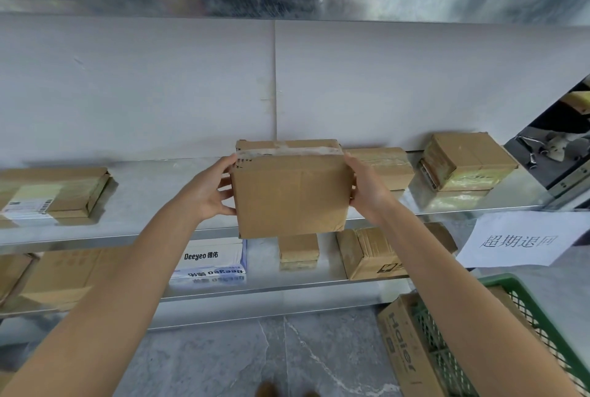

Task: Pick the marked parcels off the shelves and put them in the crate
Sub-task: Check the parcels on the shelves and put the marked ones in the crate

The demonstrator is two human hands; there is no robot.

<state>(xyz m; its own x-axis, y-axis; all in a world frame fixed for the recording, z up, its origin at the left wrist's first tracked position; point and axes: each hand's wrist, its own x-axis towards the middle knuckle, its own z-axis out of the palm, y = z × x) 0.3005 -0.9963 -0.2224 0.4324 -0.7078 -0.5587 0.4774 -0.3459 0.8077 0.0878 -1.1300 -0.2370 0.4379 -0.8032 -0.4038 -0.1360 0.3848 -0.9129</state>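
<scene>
A metal shelf unit fills the view, its middle shelf carrying several taped cardboard parcels against a pale back panel. Low on the right, the green mesh crate stands on the grey floor with a printed carton leaning just beside it. A brown cardboard parcel is held in front of the middle shelf's edge, tilted toward the camera, its top strapped with clear tape. The left hand is clamped on the parcel's left side, fingers spread along it; the right hand grips the right side likewise. A white paper sign hangs from the shelf edge at right. On the lower shelf sits a white box marked Deeyeo.
</scene>
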